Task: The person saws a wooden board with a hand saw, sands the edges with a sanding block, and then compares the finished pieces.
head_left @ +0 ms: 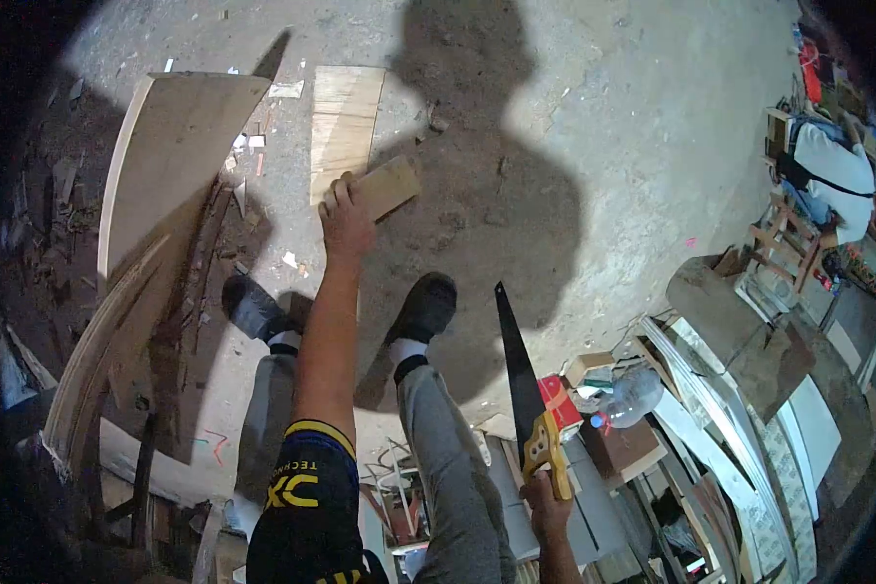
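– Where is the handsaw (520, 360) held, and how is it pointed?
– At the right of the legs (443, 448), in the right grip (547, 501), closed round its yellow handle (546, 450). Its long axis is run up the view, the tip aimed outward and leaned slightly left.
– And the short board (393, 185)?
– Its left end is clasped in the left grip (346, 219); the long axis is slanted, the free end pointed right and slightly up. A pale plank (345, 112) is partly covered by it; whether the two touch cannot be told.
– And the surroundings?
– The concrete floor (652, 146) is strewn with scraps (256, 141) at the left and darkened by a shadow (496, 195). A curved panel (180, 146) is seen standing there; boards (715, 423) are piled at lower right, near a clear plastic bottle (637, 394). At far right, a person in white (833, 170) is seen.
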### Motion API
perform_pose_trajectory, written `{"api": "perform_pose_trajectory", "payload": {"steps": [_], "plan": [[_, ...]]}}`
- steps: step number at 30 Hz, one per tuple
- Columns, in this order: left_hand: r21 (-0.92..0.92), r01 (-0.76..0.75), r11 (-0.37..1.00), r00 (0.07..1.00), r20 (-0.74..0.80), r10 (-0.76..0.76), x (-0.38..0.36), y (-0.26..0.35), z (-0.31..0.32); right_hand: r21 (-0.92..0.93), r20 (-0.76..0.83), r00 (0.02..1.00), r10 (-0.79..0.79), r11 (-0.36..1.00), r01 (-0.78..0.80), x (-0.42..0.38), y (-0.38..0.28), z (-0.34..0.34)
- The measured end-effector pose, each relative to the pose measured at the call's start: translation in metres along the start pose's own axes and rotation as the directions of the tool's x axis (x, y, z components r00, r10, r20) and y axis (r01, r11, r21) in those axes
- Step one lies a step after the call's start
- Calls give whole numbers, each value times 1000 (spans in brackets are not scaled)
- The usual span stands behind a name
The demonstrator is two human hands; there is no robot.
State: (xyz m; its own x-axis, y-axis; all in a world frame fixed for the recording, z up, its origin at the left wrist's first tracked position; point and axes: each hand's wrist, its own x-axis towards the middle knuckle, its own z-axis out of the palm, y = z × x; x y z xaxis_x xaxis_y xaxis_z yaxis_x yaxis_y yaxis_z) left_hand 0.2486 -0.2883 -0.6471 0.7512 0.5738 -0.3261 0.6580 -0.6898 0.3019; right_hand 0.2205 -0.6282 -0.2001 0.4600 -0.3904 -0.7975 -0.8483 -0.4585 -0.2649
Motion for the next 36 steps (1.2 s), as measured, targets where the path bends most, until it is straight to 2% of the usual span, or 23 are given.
{"api": "perform_pose_trajectory", "payload": {"steps": [1, 3, 5, 6, 7, 8, 9, 11, 12, 14, 16, 17, 18, 20, 23, 24, 26, 29, 30, 32, 33, 34, 36], "plan": [[-87, 93, 992, 991, 101, -84, -6, 9, -16, 17, 24, 1000, -20, 1000, 20, -1, 1, -1], [-238, 245, 940, 898, 422, -127, -17, 10, -20, 42, 68, 997, -44, 998, 41, -5, 0, 1], [-482, 218, 849, 933, 358, -36, -47, 18, -50, 50, 84, 994, -68, 997, 64, -13, -7, 6], [-673, 347, 653, 876, 481, 30, -54, 18, -74, 65, 104, 992, -75, 996, 69, -17, -9, 7], [-782, 475, 403, 813, 566, 139, -59, 20, -99, 112, 102, 994, -47, 993, 35, -22, -12, 7], [-856, 488, 174, 847, 512, 145, -74, 29, -127, 154, 102, 995, -18, 988, 2, -30, -19, 6], [-884, 464, -65, 881, 452, 140, -92, 36, -154, 251, 145, 986, -88, 967, 50, -40, -29, 9], [-697, 706, -127, 708, 695, 127, -125, 33, -221, 260, 161, 980, -117, 963, 73, -56, -42, 4], [-719, 686, -112, 728, 676, 115, -136, 37, -257, 261, 152, 979, -136, 961, 93, -65, -49, 1], [-690, 629, -358, 776, 534, 336, -151, 62, -352, 350, 178, 971, -159, 933, 88, -86, -71, -7], [-672, 679, -295, 722, 541, 431, -169, 51, -384, 262, 224, 951, -212, 953, 150, -97, -83, -23], [-624, 594, -507, 803, 428, 414, -170, 82, -421, 303, 198, 938, -285, 928, 218, -110, -96, -25], [-737, 564, -374, 811, 407, 420, -172, 83, -474, 341, 206, 941, -269, 921, 189, -110, -97, -31], [-705, 487, -516, 858, 275, 433, -185, 88, -527, 358, 264, 879, -398, 886, 293, -144, -133, -41], [-752, 375, -542, 908, 181, 377, -213, 91, -609, 403, 320, 816, -482, 848, 343, -172, -161, -52], [-758, 331, -562, 933, 175, 314, -227, 93, -639, 405, 348, 785, -513, 837, 367, -182, -170, -53], [-742, 298, -601, 933, 93, 347, -259, 80, -675, 372, 384, 732, -563, 820, 435, -193, -183, -57], [-725, 212, -655, 949, -6, 314, -315, 68, -725, 360, 368, 720, -589, 804, 474, -202, -203, -54], [-707, 180, -684, 950, -57, 308, -333, 63, -739, 361, 403, 684, -608, 792, 492, -209, -213, -50], [-654, 119, -747, 947, -152, 283, -362, 54, -764, 330, 481, 511, -712, 688, 647, -241, -224, -51], [-586, 108, -803, 934, -218, 285, -379, 50, -771, 260, 451, 482, -751, 627, 735, -261, -231, -43], [-578, 71, -813, 940, -235, 249, -395, 46, -778, 250, 479, 458, -749, 617, 746, -262, -234, -34], [-569, -36, -822, 943, -292, 161, -418, 33, -794, 96, 551, 149, -821, 240, 966, -255, -239, -7]]}}
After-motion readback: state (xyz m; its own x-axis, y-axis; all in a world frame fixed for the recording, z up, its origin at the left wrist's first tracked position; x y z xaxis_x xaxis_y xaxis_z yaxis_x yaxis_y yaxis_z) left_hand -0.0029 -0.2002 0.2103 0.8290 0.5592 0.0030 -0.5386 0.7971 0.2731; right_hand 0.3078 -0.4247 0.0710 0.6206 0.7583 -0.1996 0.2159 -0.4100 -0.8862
